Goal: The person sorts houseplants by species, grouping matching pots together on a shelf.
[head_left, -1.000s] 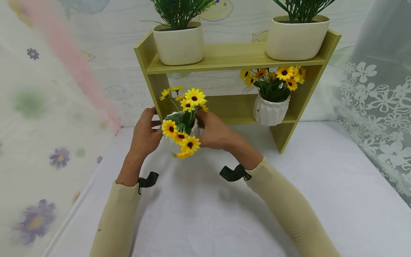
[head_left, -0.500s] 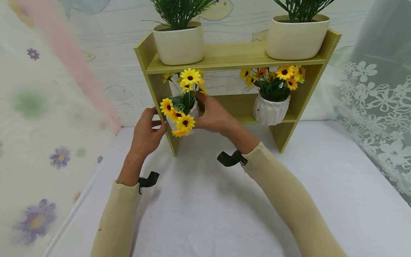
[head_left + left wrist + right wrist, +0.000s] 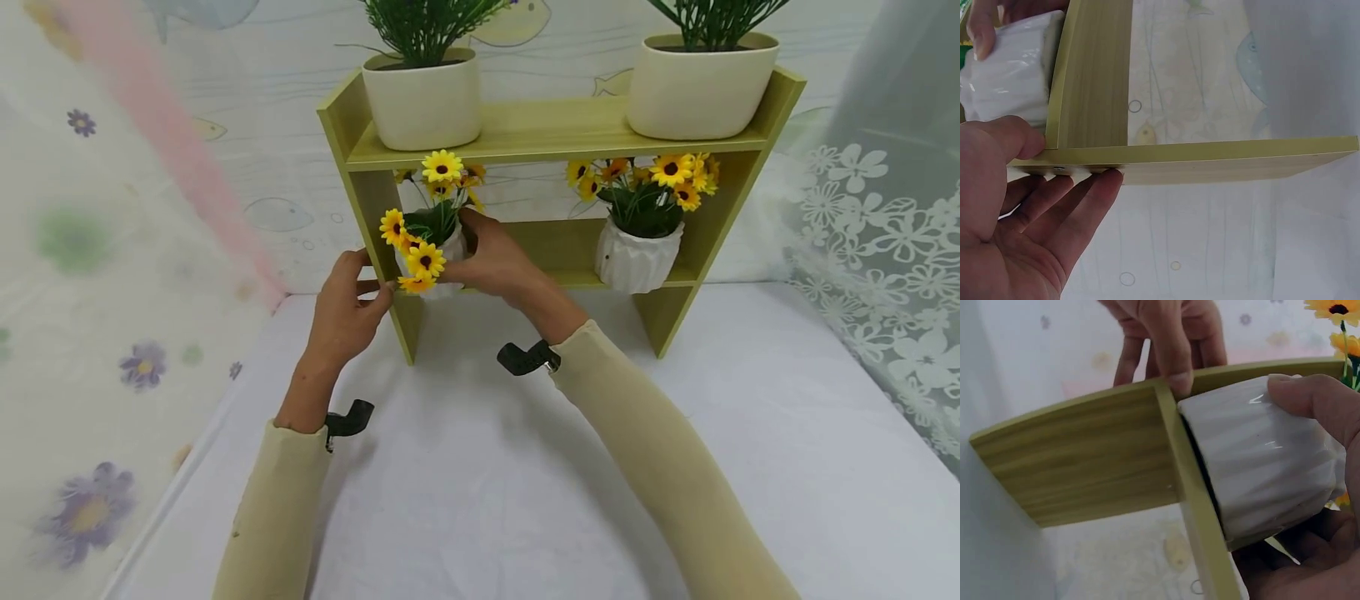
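My right hand (image 3: 498, 258) grips a ribbed white flowerpot (image 3: 1260, 450), its thumb on one side and its fingers round the other. Artificial yellow sunflowers (image 3: 425, 260) spill over that pot's front. It stands at the left end of the lower board (image 3: 1200, 531) of a wooden shelf, base at the board's front edge. Whether the base bears fully on the board, I cannot tell. My left hand (image 3: 341, 312) holds the shelf's left side panel (image 3: 1210, 151) between thumb and fingers; the thumb tip lies close to the pot's base.
A matching white pot (image 3: 639, 257) of sunflowers stands at the lower board's right end. Two larger cream planters (image 3: 423, 108) with green plants occupy the top board (image 3: 551, 129). A white cloth (image 3: 480, 467) covers the table, and a patterned curtain (image 3: 172, 333) hangs at the left.
My right hand has carried the sunflower pot upward and back, from in front of the shelf onto the lower board's left end. My left hand stays on the side panel.
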Tool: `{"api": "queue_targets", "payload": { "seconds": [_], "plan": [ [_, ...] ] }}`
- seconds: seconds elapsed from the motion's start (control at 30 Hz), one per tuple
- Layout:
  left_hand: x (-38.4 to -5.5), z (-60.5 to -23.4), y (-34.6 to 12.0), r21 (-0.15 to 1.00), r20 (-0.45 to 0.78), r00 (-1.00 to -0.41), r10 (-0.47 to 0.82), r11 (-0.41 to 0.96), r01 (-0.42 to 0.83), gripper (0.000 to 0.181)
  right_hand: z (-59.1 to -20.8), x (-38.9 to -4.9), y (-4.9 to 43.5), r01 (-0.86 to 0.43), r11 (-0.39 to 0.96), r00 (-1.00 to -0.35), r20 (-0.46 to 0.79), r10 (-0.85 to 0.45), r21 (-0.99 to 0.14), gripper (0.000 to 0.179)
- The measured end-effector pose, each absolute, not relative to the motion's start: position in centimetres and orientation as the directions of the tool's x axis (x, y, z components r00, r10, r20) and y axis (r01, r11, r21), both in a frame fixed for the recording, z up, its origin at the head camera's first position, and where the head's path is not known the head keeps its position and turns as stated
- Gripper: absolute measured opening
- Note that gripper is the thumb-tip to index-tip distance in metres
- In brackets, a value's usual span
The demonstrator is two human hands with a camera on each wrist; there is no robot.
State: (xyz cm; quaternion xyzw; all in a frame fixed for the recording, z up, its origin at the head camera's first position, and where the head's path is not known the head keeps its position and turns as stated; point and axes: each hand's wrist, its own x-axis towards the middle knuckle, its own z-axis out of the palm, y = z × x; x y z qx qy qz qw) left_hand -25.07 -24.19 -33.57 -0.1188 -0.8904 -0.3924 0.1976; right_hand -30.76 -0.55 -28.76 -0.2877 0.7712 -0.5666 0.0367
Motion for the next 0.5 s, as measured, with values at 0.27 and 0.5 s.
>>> {"api": "queue_targets", "payload": {
  "seconds": [0.27,0.5],
  "plan": [
    [-25.05,-33.59,-24.14,0.653,0.440,-0.896,0.060,0.663,0.365,0.051,-29.33,-31.18,-0.78,-0.328,0.203,-0.856,0.199,-0.477,-0.923,0.080],
    [-25.08,-33.73,-24.37,0.641,0.470,-0.880,0.068,0.659,0.393,0.051,-29.57,-30.72,-1.14,-0.311,0.212,-0.865,0.183,-0.468,-0.927,0.086]
  ]
}}
